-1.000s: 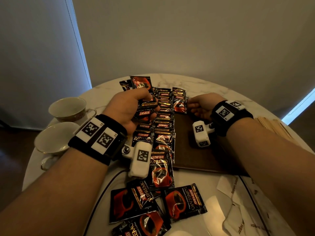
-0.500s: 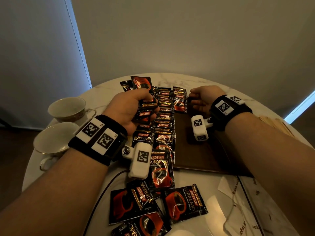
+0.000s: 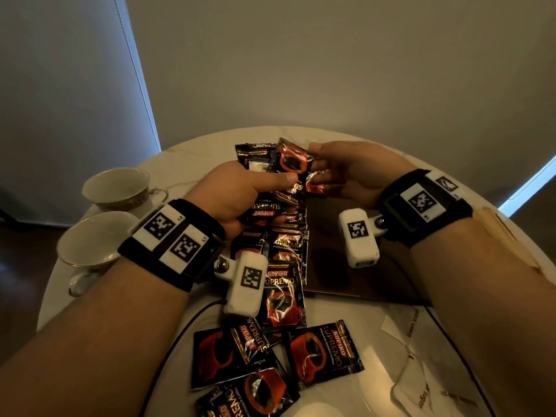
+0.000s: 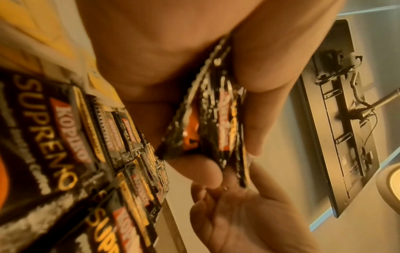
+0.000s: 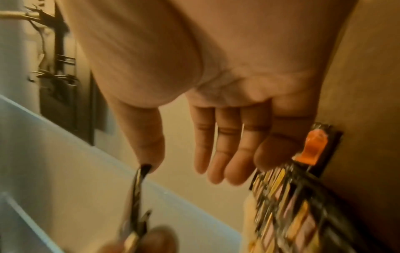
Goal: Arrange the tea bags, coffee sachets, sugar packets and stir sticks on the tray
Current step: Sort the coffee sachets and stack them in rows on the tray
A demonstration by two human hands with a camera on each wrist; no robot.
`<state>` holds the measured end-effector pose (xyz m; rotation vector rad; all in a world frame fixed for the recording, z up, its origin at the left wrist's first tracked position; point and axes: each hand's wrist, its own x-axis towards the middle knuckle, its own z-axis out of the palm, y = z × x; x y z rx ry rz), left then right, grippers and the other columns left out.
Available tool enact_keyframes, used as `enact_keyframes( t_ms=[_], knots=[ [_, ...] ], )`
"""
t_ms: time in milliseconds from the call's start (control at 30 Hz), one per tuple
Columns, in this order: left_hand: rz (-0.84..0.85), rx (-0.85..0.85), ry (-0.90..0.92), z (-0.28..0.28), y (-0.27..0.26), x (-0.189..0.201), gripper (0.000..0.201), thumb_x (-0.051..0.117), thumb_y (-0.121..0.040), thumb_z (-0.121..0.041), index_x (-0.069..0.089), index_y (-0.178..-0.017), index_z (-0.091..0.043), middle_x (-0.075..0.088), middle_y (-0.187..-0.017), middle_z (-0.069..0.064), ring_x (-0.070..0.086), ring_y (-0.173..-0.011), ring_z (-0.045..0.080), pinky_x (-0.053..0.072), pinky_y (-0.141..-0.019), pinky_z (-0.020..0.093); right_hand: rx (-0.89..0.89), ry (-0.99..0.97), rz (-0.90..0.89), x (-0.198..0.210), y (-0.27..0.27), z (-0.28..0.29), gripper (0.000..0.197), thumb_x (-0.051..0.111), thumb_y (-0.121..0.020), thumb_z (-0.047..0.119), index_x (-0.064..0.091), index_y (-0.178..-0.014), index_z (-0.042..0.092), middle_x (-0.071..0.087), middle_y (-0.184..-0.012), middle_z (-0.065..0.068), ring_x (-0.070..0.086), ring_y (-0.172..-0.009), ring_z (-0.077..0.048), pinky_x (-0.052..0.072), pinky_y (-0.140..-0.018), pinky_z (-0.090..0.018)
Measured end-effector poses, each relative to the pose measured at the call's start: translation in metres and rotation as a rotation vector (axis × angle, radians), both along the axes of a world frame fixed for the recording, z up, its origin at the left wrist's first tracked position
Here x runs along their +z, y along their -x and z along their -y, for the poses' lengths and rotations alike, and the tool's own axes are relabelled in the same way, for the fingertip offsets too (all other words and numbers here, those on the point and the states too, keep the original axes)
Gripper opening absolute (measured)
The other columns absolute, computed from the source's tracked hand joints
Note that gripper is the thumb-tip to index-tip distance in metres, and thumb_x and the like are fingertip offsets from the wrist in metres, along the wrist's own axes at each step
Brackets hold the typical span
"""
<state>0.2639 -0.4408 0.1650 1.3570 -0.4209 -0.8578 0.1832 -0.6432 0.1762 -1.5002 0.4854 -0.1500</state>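
Left hand point(image 3: 237, 192) raised above tray point(image 3: 340, 260), fingers curled round bunch of coffee sachets point(image 3: 264, 206), thumb pressed flat on top. Right hand point(image 3: 349, 173) palm toward left hand, thumb and forefinger pinching corner of one sachet point(image 3: 293, 159) at far end of bunch; other fingers straight, relaxed. More sachets point(image 3: 285, 251) overlapped in rows along tray's left edge. Loose sachets point(image 3: 322, 353) on table point(image 3: 186, 152) near tray's front. Two cups point(image 3: 115, 188) left of tray. Sugar packets point(image 3: 415, 323) at tray's front right; stir sticks point(image 3: 496, 224) right of tray.

a round marble table point(image 3: 192, 152) carries two teacups point(image 3: 115, 188), a dark tray point(image 3: 331, 275), loose coffee sachets point(image 3: 322, 353) and paper packets point(image 3: 421, 395).
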Motion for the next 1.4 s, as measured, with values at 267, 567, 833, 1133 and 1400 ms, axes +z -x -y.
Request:
enact_keyframes(
  t_ms=[267, 567, 833, 1133, 1400],
  knots=[
    [0.078, -0.017, -0.018, -0.003, -0.002, -0.001, 0.047, 0.083, -0.067, -0.022, 0.073, -0.11, -0.006, 0.078, -0.104, 0.017, 0.073, -0.09, 0.031, 0.057, -0.063, 0.032, 0.04, 0.01, 0.285, -0.002, 0.018, -0.023, 0.013, 0.069, -0.091, 0.017, 0.07, -0.103, 0.014, 0.07, -0.087, -0.002, 0.062, -0.068, -0.013, 0.053, -0.061, -0.027],
    [-0.012, 0.061, 0.36, -0.001, -0.005, 0.001, 0.026, 0.079, -0.081, -0.011, 0.065, -0.102, -0.007, 0.069, -0.11, 0.022, 0.068, -0.109, 0.044, 0.059, -0.091, 0.052, -0.014, -0.322, 0.344, -0.018, 0.008, -0.027, 0.036, 0.054, -0.097, -0.006, 0.066, -0.125, 0.013, 0.071, -0.115, -0.011, 0.074, -0.085, -0.02, 0.061, -0.063, -0.022],
    [0.003, 0.248, 0.241, 0.003, -0.004, -0.005, 0.03, 0.075, -0.085, -0.001, 0.068, -0.113, 0.009, 0.072, -0.11, 0.032, 0.073, -0.098, 0.049, 0.056, -0.088, 0.068, 0.135, -0.125, 0.273, -0.024, 0.009, -0.032, 0.046, 0.054, -0.089, -0.014, 0.063, -0.126, 0.011, 0.073, -0.108, -0.01, 0.074, -0.096, -0.03, 0.062, -0.077, -0.042],
    [0.078, 0.089, 0.219, -0.001, 0.001, 0.001, 0.043, 0.08, -0.08, -0.012, 0.069, -0.119, 0.002, 0.072, -0.117, 0.027, 0.072, -0.108, 0.044, 0.059, -0.092, 0.056, 0.165, -0.091, 0.274, -0.026, 0.01, -0.037, 0.037, 0.064, -0.088, -0.007, 0.066, -0.122, 0.01, 0.074, -0.108, -0.012, 0.074, -0.097, -0.032, 0.06, -0.076, -0.04],
    [0.203, 0.11, 0.085, -0.001, -0.001, -0.002, 0.034, 0.075, -0.081, 0.007, 0.07, -0.115, 0.006, 0.075, -0.105, 0.027, 0.075, -0.095, 0.044, 0.062, -0.085, 0.056, 0.068, -0.063, 0.295, -0.021, 0.009, -0.039, 0.02, 0.068, -0.087, 0.001, 0.068, -0.104, 0.01, 0.073, -0.1, -0.012, 0.067, -0.092, -0.035, 0.052, -0.083, -0.049]
  ],
)
